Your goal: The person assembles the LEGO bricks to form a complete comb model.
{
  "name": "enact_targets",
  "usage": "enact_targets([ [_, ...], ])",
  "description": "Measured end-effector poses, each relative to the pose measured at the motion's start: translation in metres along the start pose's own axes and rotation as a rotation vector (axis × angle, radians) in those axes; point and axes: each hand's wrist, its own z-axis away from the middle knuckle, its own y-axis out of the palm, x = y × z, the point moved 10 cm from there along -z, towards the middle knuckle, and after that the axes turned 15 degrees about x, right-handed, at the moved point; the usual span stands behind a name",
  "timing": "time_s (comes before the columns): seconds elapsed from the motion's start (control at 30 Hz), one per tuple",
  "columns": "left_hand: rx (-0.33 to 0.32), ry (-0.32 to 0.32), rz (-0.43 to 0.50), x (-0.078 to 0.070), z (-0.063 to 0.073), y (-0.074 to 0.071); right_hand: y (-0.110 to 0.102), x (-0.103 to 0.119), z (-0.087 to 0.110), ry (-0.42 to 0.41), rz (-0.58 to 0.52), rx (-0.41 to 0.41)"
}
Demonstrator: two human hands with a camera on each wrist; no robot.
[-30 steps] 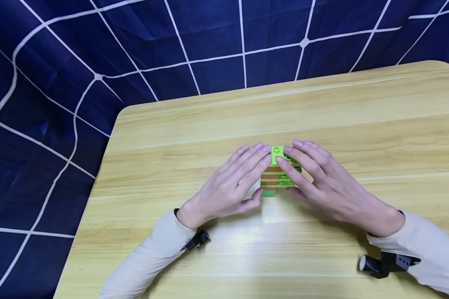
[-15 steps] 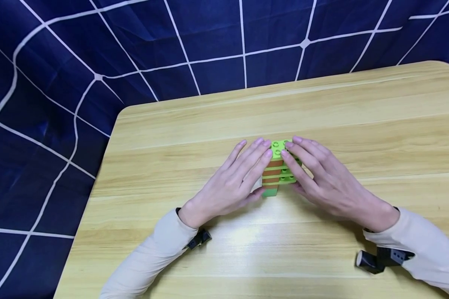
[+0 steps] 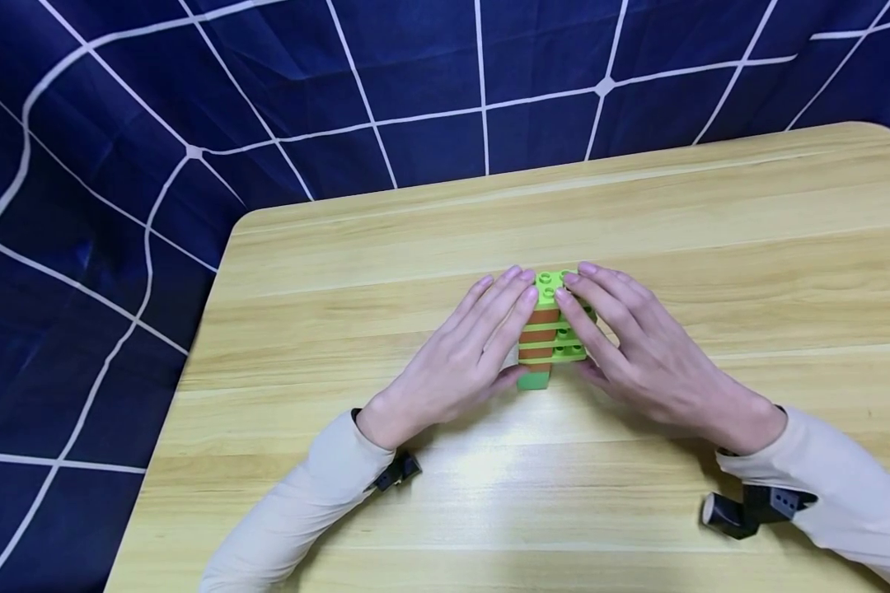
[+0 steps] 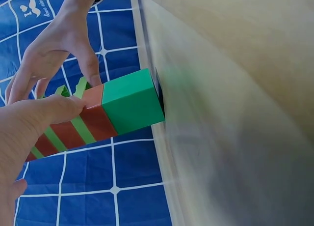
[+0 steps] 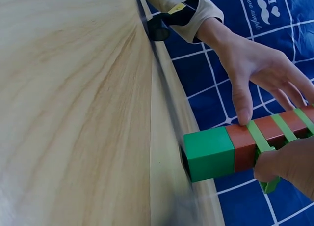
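Note:
A toy brick tower [image 3: 538,336] stands between my hands on the table, with reddish-brown bricks and lime-green plates stacked above a green base brick [image 5: 208,155]. The plates jut out on the right. My left hand [image 3: 456,358] touches the tower's left side, its fingers fairly straight and its thumb [image 4: 64,108] low on the stack. From the right, my right hand [image 3: 648,354] holds the tower. Its fingertips lie at the top, and its thumb [image 5: 282,162] rests against the jutting plates. The hands hide parts of both sides.
The wooden table [image 3: 386,247] has rounded far corners. Behind it and to the left hangs a blue cloth [image 3: 430,82] with white lines. A black wrist camera sits under each sleeve, one at the left wrist [image 3: 398,471] and one at the right [image 3: 742,511].
The tower's top has moved away from me while its base stays nearly in place. Both hands have moved slightly with it, and more of the green base brick shows.

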Motion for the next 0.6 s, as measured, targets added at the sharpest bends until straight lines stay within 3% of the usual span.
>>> enact_targets([
  [0.2, -0.003, 0.003, 0.031, 0.001, -0.001, -0.001, -0.001, -0.002, -0.001, 0.003, -0.020, -0.005],
  [0.4, -0.001, 0.003, 0.059, 0.003, -0.003, -0.001, 0.003, -0.009, 0.002, 0.027, -0.109, -0.003],
  [0.6, 0.018, -0.013, 0.144, 0.010, -0.006, 0.001, 0.012, -0.019, 0.005, 0.048, -0.198, 0.022],
])
